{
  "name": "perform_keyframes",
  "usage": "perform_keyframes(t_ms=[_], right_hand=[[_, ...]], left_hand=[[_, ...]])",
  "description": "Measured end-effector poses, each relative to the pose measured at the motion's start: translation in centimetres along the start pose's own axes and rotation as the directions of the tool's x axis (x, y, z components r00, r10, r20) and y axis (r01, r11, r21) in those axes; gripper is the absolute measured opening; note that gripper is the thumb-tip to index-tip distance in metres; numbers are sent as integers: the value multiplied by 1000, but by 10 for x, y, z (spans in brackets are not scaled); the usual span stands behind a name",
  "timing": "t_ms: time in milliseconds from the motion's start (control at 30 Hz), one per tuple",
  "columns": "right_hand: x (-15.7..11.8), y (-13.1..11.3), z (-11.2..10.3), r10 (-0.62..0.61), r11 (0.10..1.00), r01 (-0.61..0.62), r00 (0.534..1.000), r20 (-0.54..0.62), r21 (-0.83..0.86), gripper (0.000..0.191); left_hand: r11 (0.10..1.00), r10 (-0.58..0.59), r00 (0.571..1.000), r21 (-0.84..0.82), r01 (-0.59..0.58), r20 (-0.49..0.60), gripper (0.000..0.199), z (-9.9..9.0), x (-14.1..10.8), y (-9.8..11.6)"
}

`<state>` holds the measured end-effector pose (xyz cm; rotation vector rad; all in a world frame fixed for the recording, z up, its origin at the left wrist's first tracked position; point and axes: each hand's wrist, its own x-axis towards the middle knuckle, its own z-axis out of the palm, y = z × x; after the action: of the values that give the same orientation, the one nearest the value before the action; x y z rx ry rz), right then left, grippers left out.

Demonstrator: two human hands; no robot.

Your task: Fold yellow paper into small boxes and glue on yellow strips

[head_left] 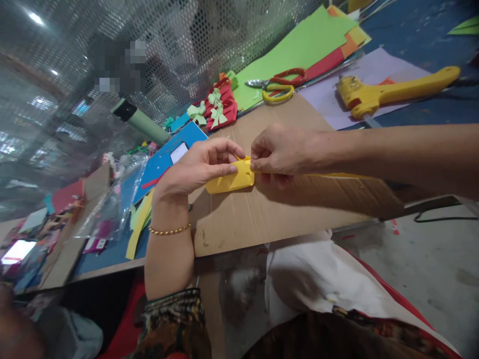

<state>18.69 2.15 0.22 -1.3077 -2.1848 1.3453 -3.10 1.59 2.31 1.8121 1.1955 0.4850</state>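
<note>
A small yellow paper piece (pixel 230 183), folded like a little box or bag, is held just over a brown cardboard sheet (pixel 232 232). My left hand (pixel 204 167) pinches its upper left side, thumb in front and fingers behind. At its right upper corner, my right hand (pixel 279 154) closes thumb and forefinger on a yellow paper strip (pixel 337 175). The strip trails out to the right beneath my right forearm. My right fingers hide the spot where strip and folded piece meet.
Beyond the cardboard lie scissors (pixel 279 85), green paper sheets (pixel 295 47) and red paper bags with pale green bows (pixel 222 104). A yellow glue gun (pixel 396 92) rests at right on lilac paper (pixel 377 65). A blue folder (pixel 168 154) and a plastic bag (pixel 116 204) are at left.
</note>
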Motion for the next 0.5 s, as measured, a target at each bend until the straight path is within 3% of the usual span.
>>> perform_keyframes(t_ms=[500], right_hand=[[2, -2, -4, -34, 997, 35, 999, 10, -63, 39]], left_hand=[[1000, 12, 1000, -7, -12, 24, 36, 2, 1, 2]])
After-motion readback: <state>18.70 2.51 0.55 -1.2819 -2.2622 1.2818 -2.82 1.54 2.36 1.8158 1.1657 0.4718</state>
